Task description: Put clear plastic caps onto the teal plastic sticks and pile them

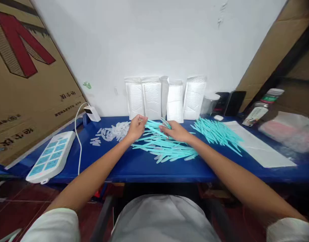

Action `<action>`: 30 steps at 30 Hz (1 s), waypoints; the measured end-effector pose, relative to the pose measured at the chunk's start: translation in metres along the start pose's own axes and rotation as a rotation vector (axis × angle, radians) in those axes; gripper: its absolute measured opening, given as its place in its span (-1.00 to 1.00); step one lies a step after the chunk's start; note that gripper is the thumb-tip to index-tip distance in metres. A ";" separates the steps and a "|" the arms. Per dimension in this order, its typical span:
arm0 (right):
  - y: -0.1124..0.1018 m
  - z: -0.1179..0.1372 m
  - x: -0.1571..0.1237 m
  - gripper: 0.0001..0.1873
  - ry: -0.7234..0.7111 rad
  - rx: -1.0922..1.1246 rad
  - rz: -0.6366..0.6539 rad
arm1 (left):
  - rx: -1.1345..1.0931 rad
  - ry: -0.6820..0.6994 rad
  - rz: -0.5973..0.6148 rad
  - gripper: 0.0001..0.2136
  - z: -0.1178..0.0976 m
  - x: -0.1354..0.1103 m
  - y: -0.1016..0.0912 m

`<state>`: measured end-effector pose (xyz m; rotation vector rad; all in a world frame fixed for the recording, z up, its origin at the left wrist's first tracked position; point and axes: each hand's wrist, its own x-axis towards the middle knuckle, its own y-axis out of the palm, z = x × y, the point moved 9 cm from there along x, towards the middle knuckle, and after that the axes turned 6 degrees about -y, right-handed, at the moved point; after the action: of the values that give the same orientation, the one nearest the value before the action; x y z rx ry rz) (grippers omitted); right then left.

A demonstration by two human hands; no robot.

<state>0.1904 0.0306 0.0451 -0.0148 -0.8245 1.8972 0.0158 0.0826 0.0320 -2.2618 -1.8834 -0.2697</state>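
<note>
My left hand [137,128] is closed in a pinch at the near end of a slim turquoise stick [155,129]. Opposite it, my right hand [178,131] is curled around a few turquoise sticks with clear tips [166,123] that poke out past the fingers. Below both hands spreads a loose pile of turquoise sticks [166,148], some with clear ends. Left of my left hand lies a heap of small translucent caps [115,131]. A denser pile of turquoise sticks [216,131] lies to the right of my right hand.
Several white padded envelopes [151,97] lean against the wall behind the blue table [144,169]. A power strip [52,155] with a white cable [80,148] sits at left. At right are a white sheet [260,148], a lidded tub [209,102], a bottle [261,109] and plastic bags [290,131].
</note>
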 end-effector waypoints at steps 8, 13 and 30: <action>-0.010 -0.003 0.003 -0.51 0.019 0.048 -0.075 | -0.087 -0.012 0.035 -0.47 -0.006 -0.003 0.001; -0.015 -0.001 0.003 -0.51 -0.013 0.024 -0.127 | -0.091 -0.104 0.065 -0.45 0.003 -0.003 0.004; 0.021 0.018 -0.007 -0.42 -0.034 0.020 0.211 | 0.351 0.197 0.097 -0.62 -0.019 -0.012 0.008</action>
<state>0.1708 0.0099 0.0446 -0.0595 -0.8544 2.1083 0.0214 0.0644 0.0474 -2.0035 -1.5765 -0.1293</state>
